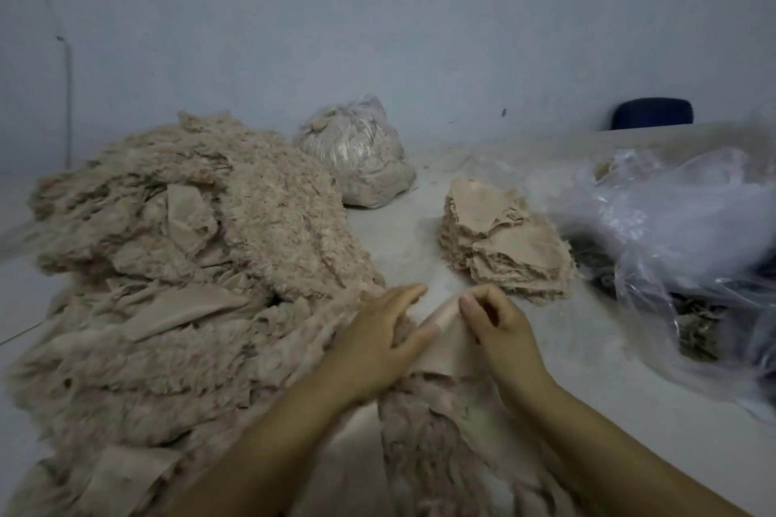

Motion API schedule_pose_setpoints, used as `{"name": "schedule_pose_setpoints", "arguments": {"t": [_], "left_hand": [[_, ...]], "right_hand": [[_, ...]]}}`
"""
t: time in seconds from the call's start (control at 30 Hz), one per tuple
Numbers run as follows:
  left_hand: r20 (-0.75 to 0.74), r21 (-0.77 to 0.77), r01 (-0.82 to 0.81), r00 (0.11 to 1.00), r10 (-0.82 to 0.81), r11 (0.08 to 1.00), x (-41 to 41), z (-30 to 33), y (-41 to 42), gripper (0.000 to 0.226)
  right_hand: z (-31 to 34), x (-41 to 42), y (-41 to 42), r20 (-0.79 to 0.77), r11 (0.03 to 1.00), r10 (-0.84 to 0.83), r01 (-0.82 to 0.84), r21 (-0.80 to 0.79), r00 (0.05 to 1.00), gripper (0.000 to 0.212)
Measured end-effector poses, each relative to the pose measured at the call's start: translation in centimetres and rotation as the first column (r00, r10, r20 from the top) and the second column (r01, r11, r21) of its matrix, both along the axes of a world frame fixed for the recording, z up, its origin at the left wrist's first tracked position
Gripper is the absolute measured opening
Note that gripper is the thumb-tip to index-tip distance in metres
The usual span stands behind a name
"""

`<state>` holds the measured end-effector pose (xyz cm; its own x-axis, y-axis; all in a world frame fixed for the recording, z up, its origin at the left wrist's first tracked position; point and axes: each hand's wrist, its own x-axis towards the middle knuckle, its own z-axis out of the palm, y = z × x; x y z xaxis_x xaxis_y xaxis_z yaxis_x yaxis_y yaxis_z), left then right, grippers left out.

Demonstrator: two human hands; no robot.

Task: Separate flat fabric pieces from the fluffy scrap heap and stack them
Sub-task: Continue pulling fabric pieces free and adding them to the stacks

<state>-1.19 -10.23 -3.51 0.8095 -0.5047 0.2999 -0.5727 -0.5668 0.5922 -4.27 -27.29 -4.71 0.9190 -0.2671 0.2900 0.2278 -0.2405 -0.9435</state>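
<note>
Beige flat piece (445,344) lay at the near edge of the fluffy heap (176,264), pinched by the right hand (495,327); the left hand (378,340) pressed open beside it. Soft, light, limp; best taken at its edge, toward the stack (504,239).

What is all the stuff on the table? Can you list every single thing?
fluffy scrap heap: one, beige, left side of the table
flat fabric piece: one, beige, near edge of the heap, between both hands
stack of flat pieces: one, beige, right of centre
tied plastic bag of scraps: one, clear with beige filling, back centre
loose plastic sheeting: clear, right side, over darker material
chair back: one, dark blue, far right by the wall
table: one, pale grey
left hand: one, resting on the piece
right hand: one, fingers pinching the piece's top edge
</note>
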Motion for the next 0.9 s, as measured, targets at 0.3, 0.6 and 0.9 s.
{"name": "schedule_pose_setpoints", "arguments": {"t": [0.3, 0.6, 0.9], "left_hand": [[-0.328, -0.222, -0.128, 0.944, 0.049, 0.967, 2.3, -2.0, -1.5, 0.026], [-0.632, -0.626, -0.394, 0.762, -0.141, 0.673, 2.6, -2.8, -5.7, 0.017], [-0.550, -0.727, -0.198, 0.741, -0.385, 0.658, 2.7, -3.0, -5.7, 0.018]], "right_hand": [[-0.7, 1.0, -3.3, -0.155, 0.978, -0.040, 0.070, 0.197, 0.987, 0.018], [-2.2, 1.4, -4.1, -0.146, 0.960, -0.058, 0.096, 0.264, 0.988, 0.017], [-2.7, 1.1, -3.3, -0.204, 0.938, 0.311, -0.265, 0.225, 0.928, 0.041]]}}
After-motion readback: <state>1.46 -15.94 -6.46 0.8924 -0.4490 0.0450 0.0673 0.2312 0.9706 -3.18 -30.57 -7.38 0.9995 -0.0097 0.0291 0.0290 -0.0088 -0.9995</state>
